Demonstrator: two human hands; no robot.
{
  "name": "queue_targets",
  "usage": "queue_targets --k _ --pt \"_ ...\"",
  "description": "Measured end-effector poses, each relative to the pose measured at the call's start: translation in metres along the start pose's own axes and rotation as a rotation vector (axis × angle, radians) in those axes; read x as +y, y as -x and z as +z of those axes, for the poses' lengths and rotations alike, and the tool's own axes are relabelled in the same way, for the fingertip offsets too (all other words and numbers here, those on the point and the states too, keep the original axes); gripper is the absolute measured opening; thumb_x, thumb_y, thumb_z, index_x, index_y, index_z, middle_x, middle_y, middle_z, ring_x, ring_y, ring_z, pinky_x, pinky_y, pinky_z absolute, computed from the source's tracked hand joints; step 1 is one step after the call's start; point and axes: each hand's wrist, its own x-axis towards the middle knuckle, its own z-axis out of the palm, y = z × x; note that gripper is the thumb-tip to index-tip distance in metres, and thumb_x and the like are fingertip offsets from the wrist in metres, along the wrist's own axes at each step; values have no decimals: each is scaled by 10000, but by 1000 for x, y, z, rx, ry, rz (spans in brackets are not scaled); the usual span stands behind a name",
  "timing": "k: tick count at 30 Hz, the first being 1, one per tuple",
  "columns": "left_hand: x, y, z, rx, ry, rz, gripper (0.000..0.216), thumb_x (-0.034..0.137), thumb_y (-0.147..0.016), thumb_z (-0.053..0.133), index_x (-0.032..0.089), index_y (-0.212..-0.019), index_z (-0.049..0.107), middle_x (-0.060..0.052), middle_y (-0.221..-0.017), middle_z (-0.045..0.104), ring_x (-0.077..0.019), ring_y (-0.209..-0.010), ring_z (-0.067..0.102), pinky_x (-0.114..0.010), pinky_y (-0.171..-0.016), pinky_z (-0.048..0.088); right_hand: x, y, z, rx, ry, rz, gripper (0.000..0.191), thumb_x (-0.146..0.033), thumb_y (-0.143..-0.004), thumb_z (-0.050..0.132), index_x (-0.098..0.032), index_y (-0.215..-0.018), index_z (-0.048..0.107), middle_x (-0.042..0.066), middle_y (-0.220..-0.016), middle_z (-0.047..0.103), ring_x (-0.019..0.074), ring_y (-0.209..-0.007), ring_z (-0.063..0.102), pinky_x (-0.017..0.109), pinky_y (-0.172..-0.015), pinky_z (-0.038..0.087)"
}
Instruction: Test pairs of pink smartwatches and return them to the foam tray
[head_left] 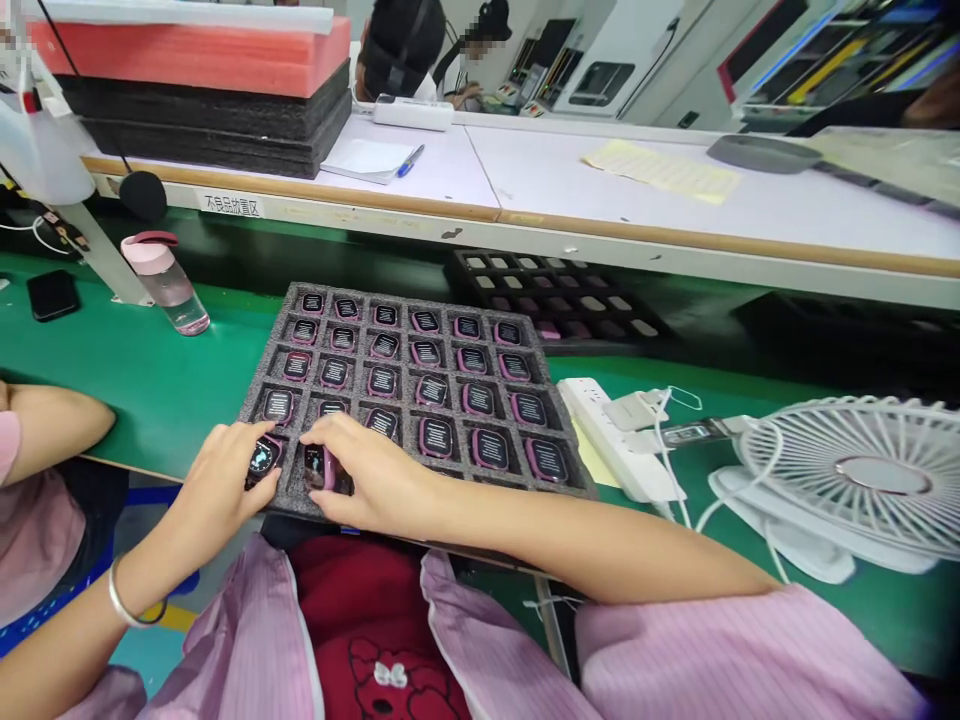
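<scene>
A dark grey foam tray [296, 300] lies on the green bench, holding several rows of pink-edged smartwatch bodies, screens up. My left hand [221, 475] pinches a lit watch [262, 457] at the tray's near left corner. Beside it, my right hand [371, 470] has its fingers curled round another watch [315, 465] in the neighbouring front-row cell. Both watches sit at cell level; I cannot tell whether they are lifted or seated. A silver bangle [124, 605] is on my left wrist.
A second dark tray [555, 295] sits behind. A white power strip [607, 425] with cables and a white desk fan [862, 480] are to the right. A pink bottle [165, 280] and phone [52, 295] stand left. Another person's arm [52, 425] rests at the left edge.
</scene>
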Motion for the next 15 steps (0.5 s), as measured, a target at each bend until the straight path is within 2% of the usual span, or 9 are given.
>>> queue_targets --k 2,6,8,10,12,14,15 --pt "-4 2 3 -14 -60 35 441 355 -970 524 116 -1340 546 -132 -1096 664 -296 -1002 583 -461 -918 503 -6 -3 5 27 164 -30 501 -219 -816 804 -109 -1268 615 151 -1209 588 289 -1104 589 444 -945 495" --pt "-7 6 1 -51 -149 49 588 450 -981 530 116 -1459 457 -170 -1224 584 -315 -1065 528 -512 -957 480 -10 0 13 8 390 46 585 -418 -879 787 -106 -1345 618 211 -1323 569 361 -1203 529 519 -949 436" --pt "-1 6 -4 -31 -199 35 687 491 -950 585 128 -1505 407 -203 -1322 525 -344 -1129 503 -534 -968 468 -10 6 9 16 465 54 616 -439 -916 747 -104 -1405 580 251 -1427 514 388 -1265 496 536 -965 402" --pt "10 4 -8 27 -204 38 633 480 -943 609 154 -1467 468 -202 -1331 516 -350 -1141 496 -531 -966 461 -8 18 -5 46 503 48 559 -414 -952 712 -134 -1417 577 242 -1448 514 379 -1285 496 514 -965 379" --pt "27 -3 -8 61 -139 88 407 419 -978 571 194 -1315 611 -152 -1208 577 -308 -1069 523 -479 -935 467 -4 34 -24 72 534 54 385 -360 -997 657 -166 -1329 645 190 -1339 606 329 -1208 564 457 -926 371" --pt "49 -12 -1 16 -73 163 253 365 -1002 536 213 -1112 704 -100 -1043 619 -259 -956 549 -421 -875 469 -1 51 -43 63 616 104 220 -303 -1034 593 -156 -1127 726 133 -1096 695 270 -1009 638 400 -837 362" --pt "60 -18 5 -29 -82 187 239 358 -999 543 204 -1028 724 -91 -987 630 -251 -911 555 -411 -841 465 1 60 -49 33 680 144 222 -294 -1038 582 -143 -1008 742 115 -975 705 256 -918 649 387 -798 350"
